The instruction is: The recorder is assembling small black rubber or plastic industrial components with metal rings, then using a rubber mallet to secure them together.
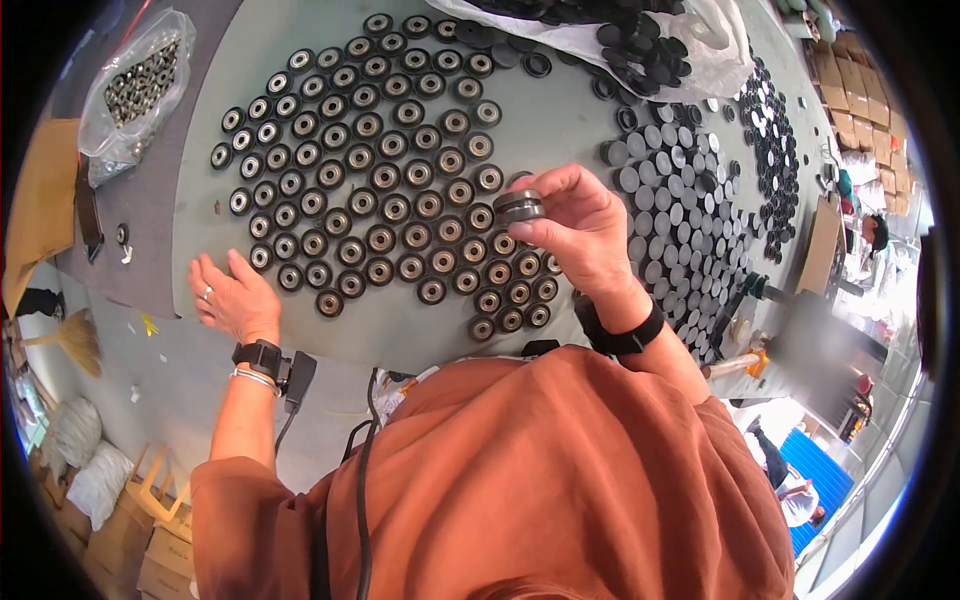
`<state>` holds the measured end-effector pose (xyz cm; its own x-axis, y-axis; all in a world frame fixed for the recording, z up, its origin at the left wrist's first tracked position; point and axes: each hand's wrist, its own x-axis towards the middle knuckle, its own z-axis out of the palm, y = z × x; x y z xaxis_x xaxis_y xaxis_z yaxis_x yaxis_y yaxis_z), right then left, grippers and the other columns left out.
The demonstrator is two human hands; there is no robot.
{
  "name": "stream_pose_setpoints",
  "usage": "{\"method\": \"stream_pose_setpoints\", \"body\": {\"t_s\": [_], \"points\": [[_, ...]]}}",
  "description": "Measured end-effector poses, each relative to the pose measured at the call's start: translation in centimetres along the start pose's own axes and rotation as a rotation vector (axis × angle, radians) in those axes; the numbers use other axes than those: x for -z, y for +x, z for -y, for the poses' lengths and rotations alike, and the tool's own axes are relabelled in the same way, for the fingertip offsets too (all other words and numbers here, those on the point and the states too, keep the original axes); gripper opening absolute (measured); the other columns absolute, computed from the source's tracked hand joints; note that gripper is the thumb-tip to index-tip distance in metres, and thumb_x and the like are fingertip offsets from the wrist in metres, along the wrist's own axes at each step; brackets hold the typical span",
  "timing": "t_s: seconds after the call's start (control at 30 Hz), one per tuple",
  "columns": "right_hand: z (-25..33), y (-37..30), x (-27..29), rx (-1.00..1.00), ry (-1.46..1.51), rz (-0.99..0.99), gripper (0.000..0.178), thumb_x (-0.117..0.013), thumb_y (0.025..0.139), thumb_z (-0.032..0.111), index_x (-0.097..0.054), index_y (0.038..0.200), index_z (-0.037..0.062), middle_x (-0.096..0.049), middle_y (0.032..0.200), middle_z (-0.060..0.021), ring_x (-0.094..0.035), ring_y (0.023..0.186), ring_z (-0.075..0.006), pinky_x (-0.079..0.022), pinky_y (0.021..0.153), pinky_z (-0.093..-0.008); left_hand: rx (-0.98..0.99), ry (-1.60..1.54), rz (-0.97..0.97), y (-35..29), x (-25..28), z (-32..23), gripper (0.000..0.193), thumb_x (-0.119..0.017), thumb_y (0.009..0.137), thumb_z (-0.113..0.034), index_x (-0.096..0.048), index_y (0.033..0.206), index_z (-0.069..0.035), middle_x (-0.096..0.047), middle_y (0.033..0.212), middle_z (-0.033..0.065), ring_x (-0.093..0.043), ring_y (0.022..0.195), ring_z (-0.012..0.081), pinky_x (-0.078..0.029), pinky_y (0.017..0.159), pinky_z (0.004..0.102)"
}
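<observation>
Raised over the table, my right hand (585, 225) pinches a dark roller wheel (519, 206) between thumb and fingers. It is held on edge and shows a groove, or a seam between two stacked pieces; I cannot tell which. My left hand (237, 298) rests on the table's near left part, fingers spread and nothing in it. Between and beyond the hands lie many black roller wheels (396, 207) with metal bearings in their centres, flat in loose rows. The nearest wheel to my left fingers is a black one (261, 257).
Grey round caps (655, 200) crowd the table to the right, with more black caps (775, 150) beyond. A white bag (715, 60) spills black parts at the back. Left, a clear bag (140, 90) holds small metal pieces. A blurred machine (820, 345) stands right.
</observation>
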<state>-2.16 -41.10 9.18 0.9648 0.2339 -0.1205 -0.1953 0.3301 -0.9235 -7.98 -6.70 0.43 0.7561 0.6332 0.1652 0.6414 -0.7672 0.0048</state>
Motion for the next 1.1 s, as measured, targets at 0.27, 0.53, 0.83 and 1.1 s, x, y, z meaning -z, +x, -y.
{"method": "stream_pose_setpoints", "body": {"t_s": [0.27,0.53,0.83,1.1], "points": [[2.3,-4.0,-2.7,-0.437,0.325,-0.071,0.022,-0.054,0.090,0.011,-0.057,0.109,0.0008,-0.063,0.085,-0.0047,-0.061,0.067,-0.0122,-0.050,0.059,-0.0224,-0.562,-1.050,0.295,-3.9,9.0,-5.9,0.030,-0.056,0.080,-0.005,-0.055,0.109,0.002,-0.049,0.115,0.0142,-0.046,0.109,0.0270,-0.044,0.083,0.0369],[3.8,-7.2,-5.7,-0.499,0.186,-0.186,0.028,-0.059,0.087,0.014,-0.057,0.108,-0.0038,-0.063,0.088,-0.0078,-0.060,0.069,-0.0119,-0.051,0.062,-0.0240,-0.502,-1.641,1.223,-8.0,15.3,-10.5,0.042,-0.060,0.079,0.005,-0.048,0.120,0.001,-0.051,0.105,0.0071,-0.061,0.089,0.0159,-0.051,0.079,0.0276],[2.5,-12.8,-7.5,-0.220,-0.215,-0.286,0.029,-0.060,0.086,0.017,-0.061,0.105,-0.0039,-0.065,0.086,-0.0073,-0.057,0.073,-0.0089,-0.048,0.063,-0.0249,-0.910,-1.285,0.968,-10.5,16.2,-10.2,0.031,-0.066,0.072,0.001,-0.056,0.101,0.001,-0.059,0.093,0.0102,-0.066,0.074,0.0189,-0.054,0.065,0.0275],[2.6,-17.4,-6.2,-0.459,0.251,-0.445,0.024,-0.054,0.089,0.017,-0.064,0.101,-0.0013,-0.062,0.078,-0.0029,-0.052,0.064,-0.0071,-0.046,0.058,-0.0225,-1.124,-1.104,1.111,-12.7,17.3,-11.2,0.024,-0.069,0.070,-0.002,-0.061,0.093,0.000,-0.060,0.085,0.0096,-0.064,0.067,0.0173,-0.053,0.060,0.0262]]}}
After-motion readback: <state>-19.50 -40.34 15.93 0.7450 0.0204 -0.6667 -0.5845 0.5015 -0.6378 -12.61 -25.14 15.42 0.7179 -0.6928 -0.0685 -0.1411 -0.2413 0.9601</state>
